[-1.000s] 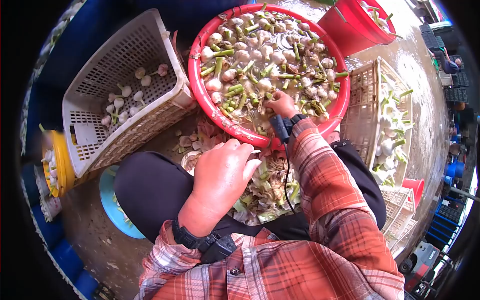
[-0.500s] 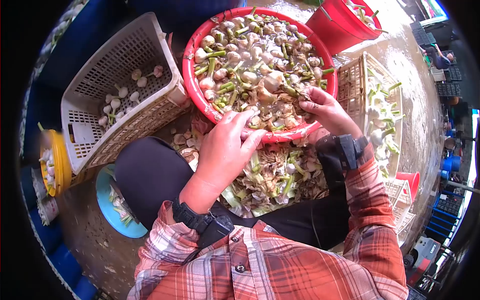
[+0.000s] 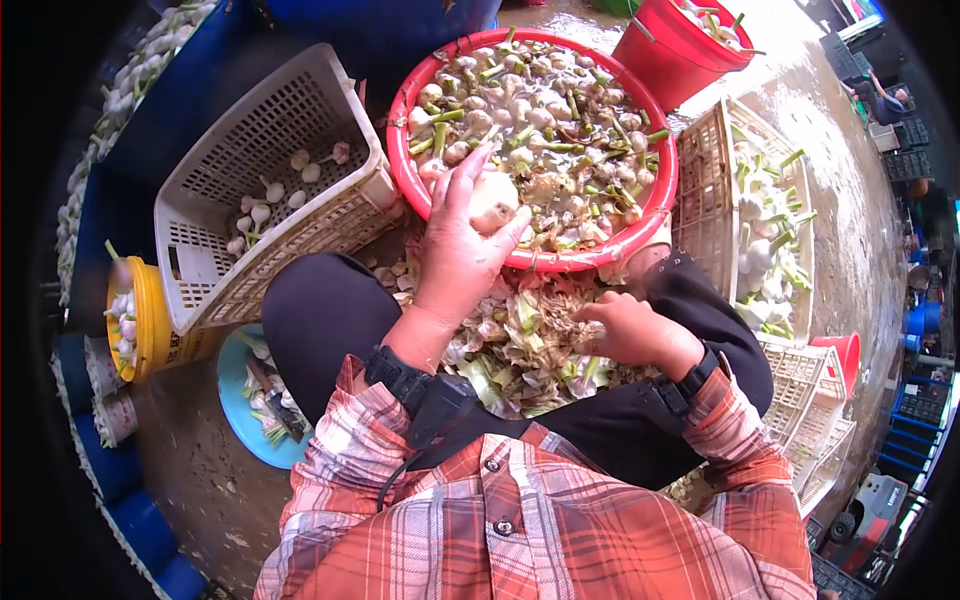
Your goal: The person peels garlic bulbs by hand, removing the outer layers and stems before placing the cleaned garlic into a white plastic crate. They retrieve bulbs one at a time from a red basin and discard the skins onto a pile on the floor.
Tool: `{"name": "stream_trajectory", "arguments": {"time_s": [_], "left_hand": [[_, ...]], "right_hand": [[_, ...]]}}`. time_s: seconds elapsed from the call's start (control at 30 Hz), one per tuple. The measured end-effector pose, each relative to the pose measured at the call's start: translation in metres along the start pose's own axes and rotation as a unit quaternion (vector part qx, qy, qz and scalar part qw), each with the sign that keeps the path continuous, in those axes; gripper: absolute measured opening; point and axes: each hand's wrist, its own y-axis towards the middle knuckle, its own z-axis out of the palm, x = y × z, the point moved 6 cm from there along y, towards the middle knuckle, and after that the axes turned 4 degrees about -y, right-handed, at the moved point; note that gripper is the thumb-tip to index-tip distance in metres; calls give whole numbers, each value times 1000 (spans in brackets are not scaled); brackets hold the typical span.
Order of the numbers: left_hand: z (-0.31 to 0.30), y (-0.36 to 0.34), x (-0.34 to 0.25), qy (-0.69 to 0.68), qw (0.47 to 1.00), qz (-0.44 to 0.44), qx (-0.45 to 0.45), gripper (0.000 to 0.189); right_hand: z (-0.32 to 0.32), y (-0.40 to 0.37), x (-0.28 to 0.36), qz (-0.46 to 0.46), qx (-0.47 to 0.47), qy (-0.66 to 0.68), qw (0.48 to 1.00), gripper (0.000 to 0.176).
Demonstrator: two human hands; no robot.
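Observation:
My left hand (image 3: 462, 225) is closed around a large whitish garlic bulb (image 3: 493, 200) at the near left rim of the red tub (image 3: 570, 263). Garlic bulbs with green stems, stem pieces and loose skins float in the tub's water. Lower right, my right hand (image 3: 640, 333) is over a heap of garlic skins and leaf scraps (image 3: 515, 355) between my legs. Its index finger points left, apart from the rest, and brownish skins lie just beside and under the fingers. The underside of that hand is hidden.
On the left, a white basket (image 3: 285, 225) holds several bulbs; near it are a yellow bucket (image 3: 150, 340) and a blue basin (image 3: 240, 425) with a knife (image 3: 275, 395). A crate of garlic (image 3: 708, 205) and a red bucket (image 3: 660, 60) stand right.
My right hand has left the tub and dropped to the skins heap. My left hand has lifted from the rim, now with a bulb in it. The view has shifted slightly.

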Motion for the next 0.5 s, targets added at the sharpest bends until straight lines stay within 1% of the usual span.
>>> {"name": "stream_trajectory", "arguments": {"time_s": [0.03, 0.07, 0.1, 0.13, 0.17, 0.2, 0.23, 0.3, 0.33, 0.37, 0.43, 0.47, 0.5], "left_hand": [[1, -3, -10, 79, 995, 49, 20, 80], [6, -8, -7, 59, 997, 19, 46, 87], [7, -11, -10, 59, 997, 20, 49, 87], [12, -14, -12, 71, 995, 14, 74, 88], [16, -16, -14, 84, 991, 8, 100, 89], [19, -17, -16, 115, 987, 26, 109, 90], [19, -19, -17, 116, 986, 29, 113, 90], [19, -23, -20, 58, 987, 58, 137, 87], [14, -22, -8, -63, 981, -46, 177, 83], [10, -24, -3, -274, 943, -128, 141, 70], [-14, -13, -7, -133, 978, -125, 99, 48], [-19, -12, -17, -58, 991, -97, 76, 25], [-17, -14, -17, -59, 991, -98, 75, 25]], "right_hand": [[-6, 7, -8, -56, -129, 61, 988, 41], [-22, 8, -8, -60, -188, 220, 955, 40], [-41, 6, -3, -61, -243, 373, 893, 39], [-56, 1, 9, -38, -237, 527, 815, 38], [-59, 4, 16, -44, -199, 611, 765, 44], [-57, 9, 26, -74, -189, 633, 747, 47], [-53, 17, 36, -106, -179, 655, 726, 51], [-46, 29, 41, -150, -214, 694, 671, 51], [-45, 27, 41, -150, -221, 720, 640, 50], [-43, 25, 41, -149, -228, 746, 608, 48], [-40, 16, 41, -139, -245, 735, 617, 48], [-38, 11, 41, -130, -261, 724, 625, 47], [-35, 10, 44, -129, -260, 723, 626, 47]]}}
